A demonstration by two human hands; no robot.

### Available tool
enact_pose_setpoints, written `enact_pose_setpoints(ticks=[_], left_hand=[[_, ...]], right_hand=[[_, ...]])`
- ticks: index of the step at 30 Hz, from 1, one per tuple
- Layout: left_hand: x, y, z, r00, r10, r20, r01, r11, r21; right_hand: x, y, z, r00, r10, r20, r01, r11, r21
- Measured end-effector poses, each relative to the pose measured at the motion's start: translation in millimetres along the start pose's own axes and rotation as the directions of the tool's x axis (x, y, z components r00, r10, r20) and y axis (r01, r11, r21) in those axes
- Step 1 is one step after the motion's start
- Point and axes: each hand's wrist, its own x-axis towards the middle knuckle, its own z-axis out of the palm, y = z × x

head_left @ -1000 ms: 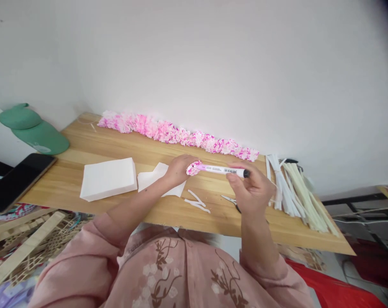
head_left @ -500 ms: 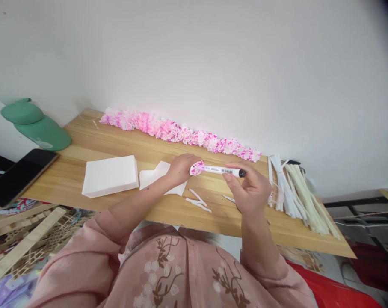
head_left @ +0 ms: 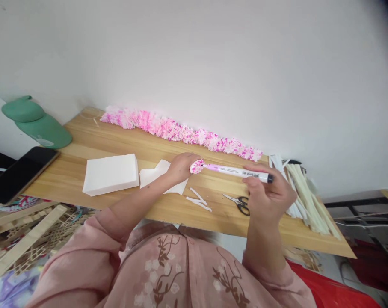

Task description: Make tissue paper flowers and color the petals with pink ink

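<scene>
My left hand [head_left: 180,166] is closed around a small pink-and-white paper flower [head_left: 196,166] above the wooden table [head_left: 155,149]. My right hand [head_left: 271,194] grips the black-capped end of a white-and-pink marker [head_left: 237,172], whose tip touches the flower. Small black-handled scissors [head_left: 240,202] lie on the table just left of my right hand, with white paper strips [head_left: 198,200] beside them.
A row of pink paper flowers [head_left: 181,132] runs along the wall. A stack of white tissue [head_left: 111,173] and a loose sheet [head_left: 158,175] lie left of my left hand. White sticks [head_left: 304,192] are piled at right. A green cap [head_left: 36,126] and a phone [head_left: 19,173] sit far left.
My right hand has slid right along the marker to its capped end, uncovering the scissors. The left hand keeps the flower at the marker tip.
</scene>
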Motion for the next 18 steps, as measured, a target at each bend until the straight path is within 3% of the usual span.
enact_pose_setpoints(ticks=[9, 18], left_hand=[[2, 1, 0.1, 0.999, -0.04, 0.001, 0.04, 0.999, -0.005], [2, 2, -1.3, 0.999, -0.041, 0.001, 0.041, 0.999, -0.023]], right_hand=[[-22, 10, 10, 0.993, -0.071, 0.097, 0.064, 0.996, 0.066], [-22, 7, 18, 0.98, -0.13, 0.152, 0.117, 0.989, 0.09]])
